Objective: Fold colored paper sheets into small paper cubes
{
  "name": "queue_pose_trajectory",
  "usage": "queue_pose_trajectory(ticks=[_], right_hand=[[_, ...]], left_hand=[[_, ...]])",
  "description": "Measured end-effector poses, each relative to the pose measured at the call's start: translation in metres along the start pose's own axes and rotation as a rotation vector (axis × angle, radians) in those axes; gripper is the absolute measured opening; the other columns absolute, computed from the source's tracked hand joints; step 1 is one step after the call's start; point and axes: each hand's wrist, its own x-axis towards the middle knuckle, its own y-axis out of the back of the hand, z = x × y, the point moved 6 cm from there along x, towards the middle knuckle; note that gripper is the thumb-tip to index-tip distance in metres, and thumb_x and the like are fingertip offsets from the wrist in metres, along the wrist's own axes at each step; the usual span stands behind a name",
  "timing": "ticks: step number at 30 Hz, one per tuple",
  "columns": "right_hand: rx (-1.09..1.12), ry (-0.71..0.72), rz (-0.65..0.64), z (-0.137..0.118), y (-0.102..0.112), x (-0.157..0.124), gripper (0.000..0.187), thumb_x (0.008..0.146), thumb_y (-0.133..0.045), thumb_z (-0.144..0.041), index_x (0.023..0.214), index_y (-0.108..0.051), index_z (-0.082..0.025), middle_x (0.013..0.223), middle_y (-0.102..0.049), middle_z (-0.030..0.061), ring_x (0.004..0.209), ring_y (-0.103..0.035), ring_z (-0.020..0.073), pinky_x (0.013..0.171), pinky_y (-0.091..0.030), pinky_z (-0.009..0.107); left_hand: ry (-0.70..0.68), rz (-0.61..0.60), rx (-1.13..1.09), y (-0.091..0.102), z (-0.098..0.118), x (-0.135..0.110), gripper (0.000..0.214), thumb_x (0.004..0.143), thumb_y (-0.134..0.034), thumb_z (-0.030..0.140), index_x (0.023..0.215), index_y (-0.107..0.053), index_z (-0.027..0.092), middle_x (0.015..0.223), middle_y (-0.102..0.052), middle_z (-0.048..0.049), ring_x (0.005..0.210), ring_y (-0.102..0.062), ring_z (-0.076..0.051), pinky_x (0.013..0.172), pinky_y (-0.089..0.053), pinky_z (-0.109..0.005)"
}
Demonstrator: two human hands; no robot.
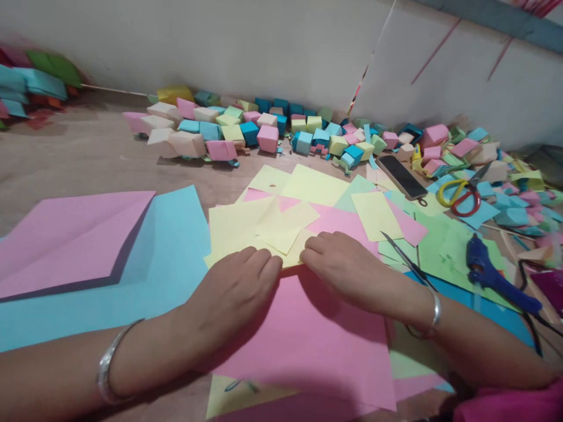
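Note:
A piece of yellow paper lies over the pink sheet in front of me, its near edge running between my hands. My left hand grips that edge from the left, fingers curled over it. Opposite it, my right hand pinches the same edge with curled fingers. Both thumbs are hidden beneath the hands. More yellow sheets spread just beyond the held piece. Close to my right wrist, dark-handled scissors lie partly covered by my forearm.
Folded paper boxes line the wall. On the right lie a phone, red-and-yellow-handled scissors, a blue glue gun with its cord, and green sheets. To the left, a large pink sheet rests on blue paper.

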Motion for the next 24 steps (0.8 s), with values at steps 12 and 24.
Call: queue_pose_trajectory(ticks=[12, 24], right_hand=[[0.281, -0.291, -0.077, 0.038, -0.013, 0.011, 0.014, 0.083, -0.048, -0.019, 0.069, -0.049, -0.017, 0.067, -0.056, -0.0006, 0.058, -0.039, 0.0089, 0.055, -0.017, 0.030], [0.041, -0.148, 0.055, 0.028, -0.002, 0.008, 0.013, 0.087, -0.044, -0.011, 0.076, -0.047, -0.017, 0.071, -0.050, 0.0015, 0.062, -0.030, 0.0126, 0.056, -0.015, 0.032]], left_hand=[[0.277, -0.250, -0.196, -0.011, -0.027, 0.003, 0.015, 0.093, -0.047, 0.026, 0.081, -0.040, 0.021, 0.068, -0.050, 0.0019, 0.055, -0.038, -0.013, 0.053, -0.023, -0.029], [0.177, -0.228, -0.178, -0.012, -0.024, 0.007, 0.020, 0.096, -0.042, 0.029, 0.090, -0.060, 0.024, 0.062, -0.043, 0.0026, 0.055, -0.036, -0.012, 0.052, -0.019, -0.029]])
